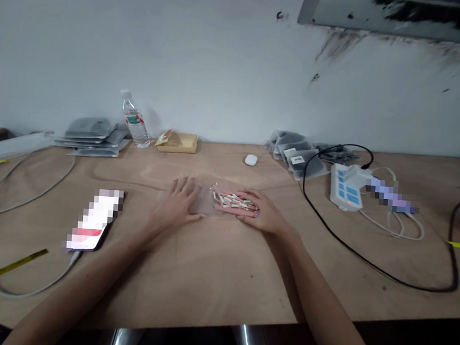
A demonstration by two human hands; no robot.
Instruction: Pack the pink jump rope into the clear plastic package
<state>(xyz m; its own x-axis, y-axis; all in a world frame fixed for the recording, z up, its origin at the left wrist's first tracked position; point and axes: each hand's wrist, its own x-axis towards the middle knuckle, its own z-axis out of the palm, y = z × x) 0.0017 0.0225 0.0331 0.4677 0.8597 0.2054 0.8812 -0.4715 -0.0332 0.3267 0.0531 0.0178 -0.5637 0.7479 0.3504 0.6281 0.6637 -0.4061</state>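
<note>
A clear plastic bag (208, 202) lies on the table in front of me. At its right end is a bundle of small pink and white stick-like pieces (233, 201), whose kind I cannot make out. My left hand (178, 203) rests flat with fingers spread, on or beside the bag's left end. Around the right end of the bundle curls my right hand (262, 210), thumb on the near side and fingers on the far side. Its palm covers part of the bundle.
Left: a lit phone (96, 221) on a white cable. Along the wall: grey packets (94, 137), a water bottle (136, 121), a yellowish open box (182, 143), a white case (251, 160) and more grey packets (298, 153). Right: a power strip (345, 188), a black cable (350, 252) and another phone (394, 195).
</note>
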